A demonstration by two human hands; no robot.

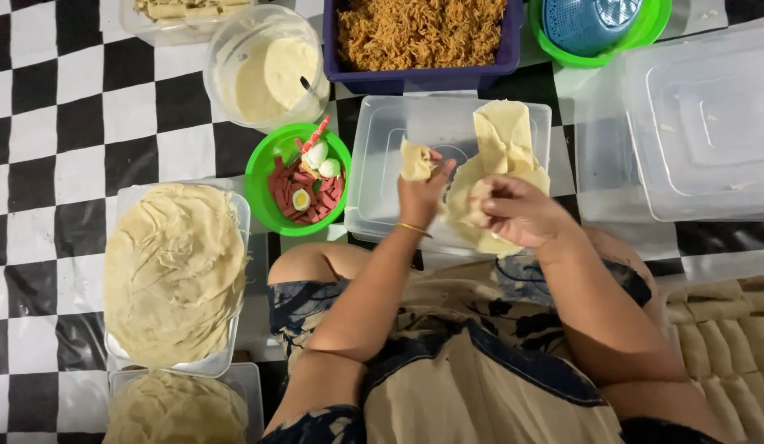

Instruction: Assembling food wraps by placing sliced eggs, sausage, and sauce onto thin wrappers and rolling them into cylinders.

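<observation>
A thin pale wrapper sheet (504, 136) lies spread on an upturned clear plastic lid (382, 177) in front of my knees. My left hand (423, 193) pinches and lifts the wrapper's left edge, which is folded over. My right hand (518, 212) grips the wrapper's near right part, bunched under the fingers. Whatever filling lies inside the fold is hidden.
A stack of round wrappers (172, 271) fills a tray at left, with another stack (172, 409) below. A green bowl (263, 177) holds sausage strips and egg. A batter tub (267, 70), a purple noodle box (419, 37), clear lids (694, 123) and finished rolls (727, 337) surround me.
</observation>
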